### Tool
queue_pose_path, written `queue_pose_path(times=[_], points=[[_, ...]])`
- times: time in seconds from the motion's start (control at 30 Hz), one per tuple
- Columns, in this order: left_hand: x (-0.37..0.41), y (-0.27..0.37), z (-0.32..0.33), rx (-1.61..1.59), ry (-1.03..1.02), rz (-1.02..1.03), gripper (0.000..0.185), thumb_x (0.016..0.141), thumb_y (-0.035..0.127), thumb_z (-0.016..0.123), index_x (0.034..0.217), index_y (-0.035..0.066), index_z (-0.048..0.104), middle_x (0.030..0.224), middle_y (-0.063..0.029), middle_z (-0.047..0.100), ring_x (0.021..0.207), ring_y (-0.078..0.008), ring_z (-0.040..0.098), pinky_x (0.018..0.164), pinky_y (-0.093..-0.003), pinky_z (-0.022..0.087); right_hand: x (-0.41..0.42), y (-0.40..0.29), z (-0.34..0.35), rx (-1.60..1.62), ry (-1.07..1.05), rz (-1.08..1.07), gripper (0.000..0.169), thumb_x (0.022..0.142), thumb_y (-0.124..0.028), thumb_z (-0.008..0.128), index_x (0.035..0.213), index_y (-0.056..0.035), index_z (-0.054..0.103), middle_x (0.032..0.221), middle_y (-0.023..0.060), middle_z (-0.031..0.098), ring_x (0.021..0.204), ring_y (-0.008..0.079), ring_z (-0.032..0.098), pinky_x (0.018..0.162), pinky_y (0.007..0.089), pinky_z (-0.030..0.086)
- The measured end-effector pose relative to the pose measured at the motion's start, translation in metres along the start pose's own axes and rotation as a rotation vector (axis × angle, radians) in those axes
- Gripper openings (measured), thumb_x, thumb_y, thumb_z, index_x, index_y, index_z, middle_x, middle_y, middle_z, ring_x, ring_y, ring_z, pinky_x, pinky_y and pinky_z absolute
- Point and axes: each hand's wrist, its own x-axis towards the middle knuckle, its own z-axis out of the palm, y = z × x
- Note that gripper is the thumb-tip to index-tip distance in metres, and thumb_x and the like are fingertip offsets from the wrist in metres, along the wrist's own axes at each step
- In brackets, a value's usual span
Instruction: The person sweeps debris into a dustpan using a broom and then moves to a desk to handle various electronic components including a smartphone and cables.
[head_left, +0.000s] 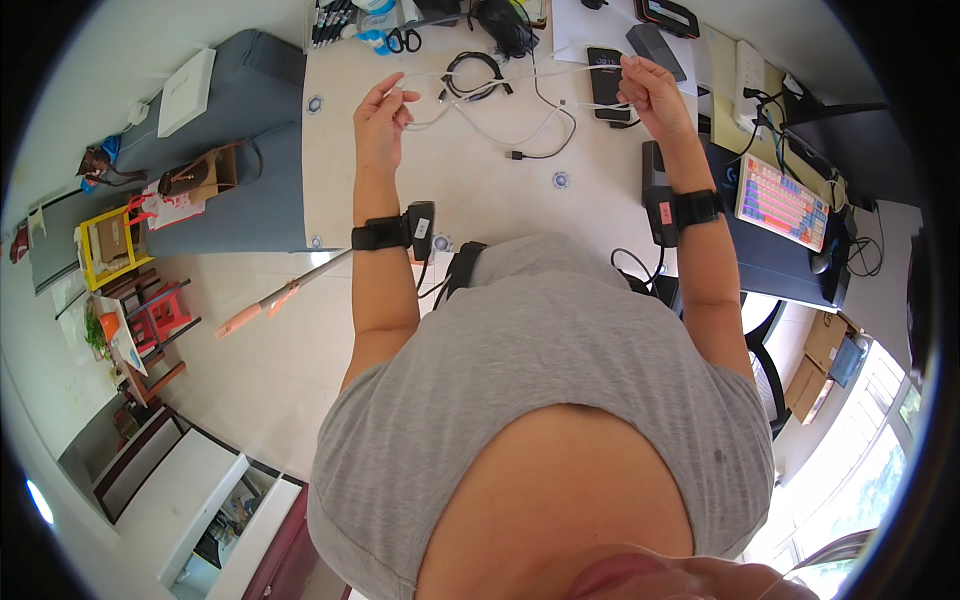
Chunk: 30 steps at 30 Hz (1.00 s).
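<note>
A long white cable (491, 86) hangs in loose, crossing loops between my hands, above the pale tabletop (480, 195). My left hand (388, 112) has fingers curled around the cable's left loops. On the other side, my right hand (646, 88) pinches the cable between thumb and fingers, beside a black smartphone (609, 82). Behind the white strands lies a coiled black cable (474, 75). A thin dark cable with a USB plug (514, 155) curves across the middle of the table. One white cable end (562, 103) shows near that dark cable.
Black-handled scissors (403, 40), pens (331, 24) and a black pouch-like item (504, 28) lie along the far edge. A dark box (656, 51) is beyond the phone. At the right are a power strip (748, 82) and a colourful keyboard (782, 201). A grey sofa (255, 180) adjoins the left.
</note>
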Motion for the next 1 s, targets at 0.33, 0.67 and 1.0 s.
queue_pose_path(times=[0.33,0.67,1.0], points=[[0.001,-0.002,-0.002,0.016,-0.026,-0.157,0.027,0.084,0.006,0.046,0.110,-0.001,0.050,0.089,-0.0126,0.061,0.065,-0.0102,0.054,0.063,-0.0232,0.045,-0.003,0.004,0.014,-0.282,-0.087,0.106,0.016,0.082,-0.022,0.057,0.077,-0.0072,0.055,0.058,-0.0064,0.042,0.051,0.0034,0.037,0.053,0.0182,0.035],[-0.002,-0.015,-0.004,0.417,0.010,-0.200,0.027,0.083,0.005,0.045,0.109,-0.001,0.051,0.094,-0.0111,0.061,0.076,-0.0112,0.056,0.066,-0.0213,0.042,-0.022,-0.002,0.046,-0.614,-0.613,0.326,0.021,0.076,-0.017,0.057,0.090,-0.0016,0.058,0.059,-0.0020,0.049,0.052,0.0061,0.041,0.050,0.0194,0.034],[0.001,-0.016,-0.014,0.304,0.044,-0.105,0.026,0.083,0.003,0.044,0.107,-0.002,0.052,0.090,-0.0116,0.062,0.050,-0.0035,0.039,0.045,-0.0158,0.032,-0.032,-0.020,0.029,-0.616,-0.516,0.327,0.019,0.076,-0.020,0.060,0.079,-0.0015,0.060,0.055,-0.0028,0.045,0.048,0.0045,0.038,0.045,0.0186,0.030]])
